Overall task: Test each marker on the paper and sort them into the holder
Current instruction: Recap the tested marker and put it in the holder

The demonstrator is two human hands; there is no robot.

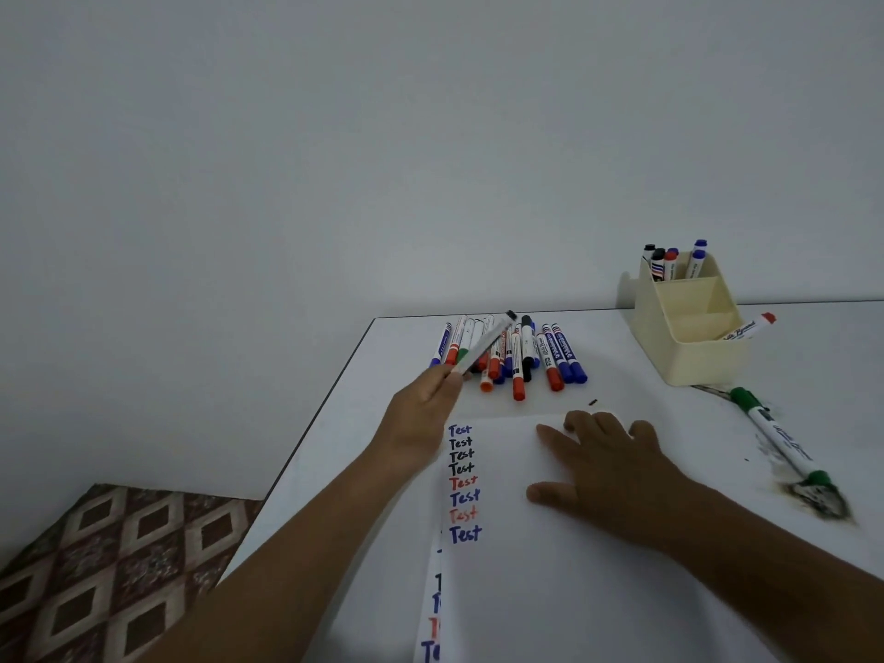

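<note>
- Two hands working over the table (622, 390): left hand (421, 404) pinching a marker (483, 344) above the pile (516, 351).
- Right hand (607, 461) lying flat, fingers spread, pressing on the paper (550, 567).
- Sitting far right: holder (689, 323), five markers standing in its back compartment.
- Lying beside it: green marker (779, 437).

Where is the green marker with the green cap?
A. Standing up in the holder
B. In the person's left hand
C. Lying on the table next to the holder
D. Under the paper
C: the green marker lies flat on the table, just in front and to the right of the cream holder, with no hand touching it.
</note>
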